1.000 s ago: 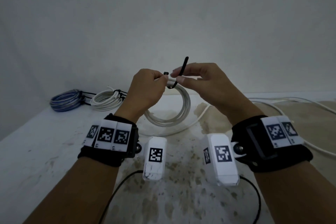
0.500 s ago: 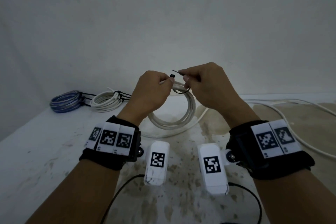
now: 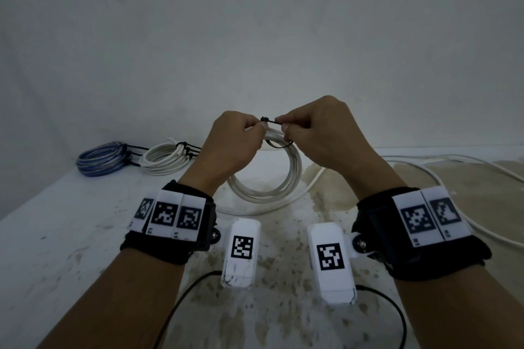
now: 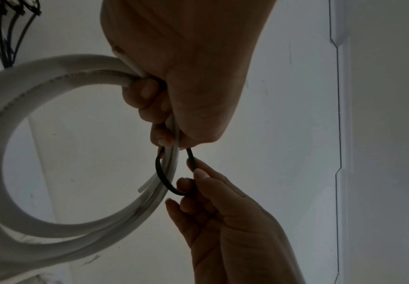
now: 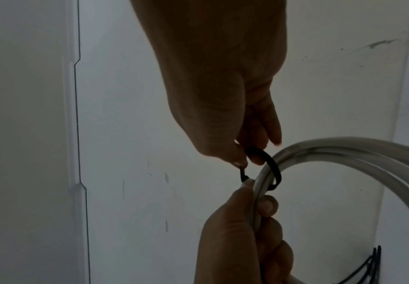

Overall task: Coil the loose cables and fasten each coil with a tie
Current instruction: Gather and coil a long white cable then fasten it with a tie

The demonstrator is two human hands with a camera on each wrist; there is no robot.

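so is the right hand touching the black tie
Touching: in the left wrist view the right hand pinches the black tie looped around the white coil.

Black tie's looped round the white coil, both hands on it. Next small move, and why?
Probably pull the tail rightward with the right hand to cinch. The thin black plastic tie hangs as a slack loop around the round white cable coil, which the left hand grips beside it.

Bare forearms wear black wrist straps topped with white square-coded tags, each carrying a white camera box trailing a black lead.
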